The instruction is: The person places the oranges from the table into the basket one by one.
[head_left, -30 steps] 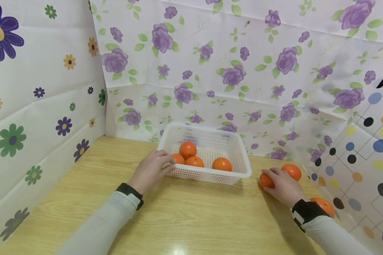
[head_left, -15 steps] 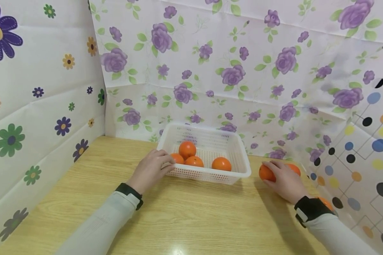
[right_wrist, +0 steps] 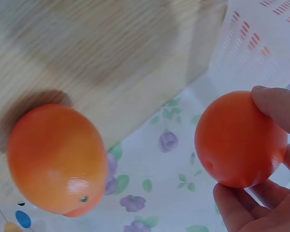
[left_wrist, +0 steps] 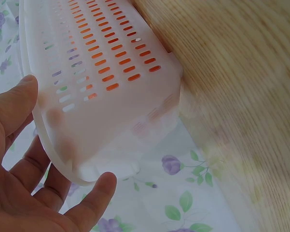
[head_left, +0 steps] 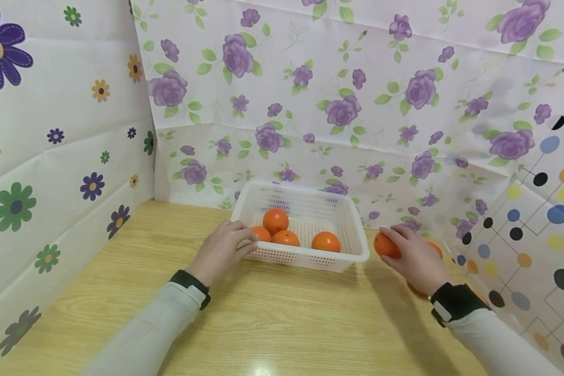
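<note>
My left hand (head_left: 223,250) grips the near left corner of a white perforated plastic basket (head_left: 310,253). In the left wrist view its thumb and fingers lie along the rim of the basket (left_wrist: 116,125). Several oranges (head_left: 326,242) sit inside, three of them grouped at the left. Just right of the basket, my right hand (head_left: 418,258) holds another orange (head_left: 385,245) above the table. The right wrist view shows that orange (right_wrist: 234,140) pinched between thumb and fingertips.
More oranges lie on the table at the right, partly hidden by the right hand and wrist; one orange (right_wrist: 58,154) shows whole in the right wrist view. Flower-patterned sheets (head_left: 305,130) stand behind and left of the wooden table (head_left: 282,318), a dotted sheet (head_left: 540,235) on the right.
My right hand has lifted the orange and brought it left, closer to the basket. An orange below the right wrist has come into sight. The left hand and basket have stayed put.
</note>
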